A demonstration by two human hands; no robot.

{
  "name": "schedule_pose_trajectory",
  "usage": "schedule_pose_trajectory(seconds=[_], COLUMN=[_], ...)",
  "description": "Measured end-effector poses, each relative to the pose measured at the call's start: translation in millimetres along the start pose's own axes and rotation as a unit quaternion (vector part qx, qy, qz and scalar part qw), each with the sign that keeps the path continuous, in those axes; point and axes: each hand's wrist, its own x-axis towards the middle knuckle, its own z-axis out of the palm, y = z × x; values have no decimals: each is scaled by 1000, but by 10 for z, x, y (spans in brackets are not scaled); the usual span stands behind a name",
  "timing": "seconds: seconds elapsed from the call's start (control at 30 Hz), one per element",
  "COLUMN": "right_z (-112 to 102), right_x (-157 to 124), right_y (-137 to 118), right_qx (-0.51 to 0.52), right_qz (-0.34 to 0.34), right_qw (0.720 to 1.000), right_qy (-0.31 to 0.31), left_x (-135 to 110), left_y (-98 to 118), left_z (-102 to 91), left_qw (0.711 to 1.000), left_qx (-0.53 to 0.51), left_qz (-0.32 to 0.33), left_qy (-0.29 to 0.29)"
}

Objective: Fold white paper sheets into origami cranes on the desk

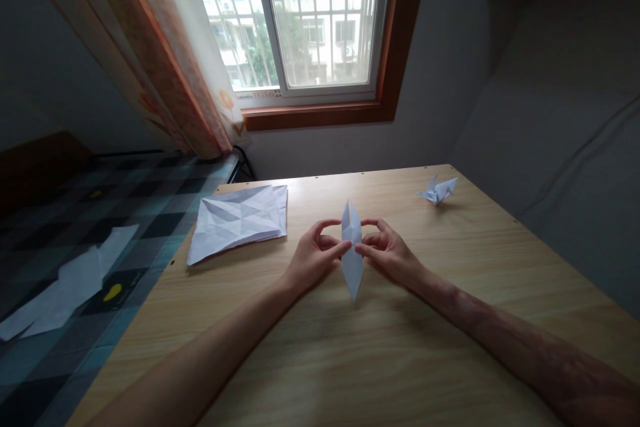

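A narrow, diamond-shaped piece of folded white paper (352, 260) lies in the middle of the wooden table (450, 320), one tip pointing toward me and one away. My left hand (313, 257) pinches its left side at the waist, thumb and fingers closed on the paper. My right hand (387, 253) pinches the right side in the same way. Both forearms rest on or just above the tabletop.
Creased white sheets (240, 220) lie stacked at the table's back left. A finished paper crane (439, 190) stands at the back right. Left of the table is a checked bed (100, 227) with loose white paper (65, 287). A window and curtain are behind.
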Motion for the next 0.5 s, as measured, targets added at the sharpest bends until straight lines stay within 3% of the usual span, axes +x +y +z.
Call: schedule_pose_trajectory(seconds=[0.13,0.27,0.5], right_z=[-1,-12,4], right_x=[15,7,-67], right_y=[1,-44,-135], right_qx=[2,-61,-109], right_qz=[7,15,26], right_qw=[1000,998,987], right_qy=[9,-8,-113], left_x=[3,-6,-33], left_y=[-13,-19,47], left_z=[-4,5,11], left_qw=[1000,998,994], left_qx=[-12,1,43], left_qz=[-7,-9,-7], left_qy=[-21,-68,-97])
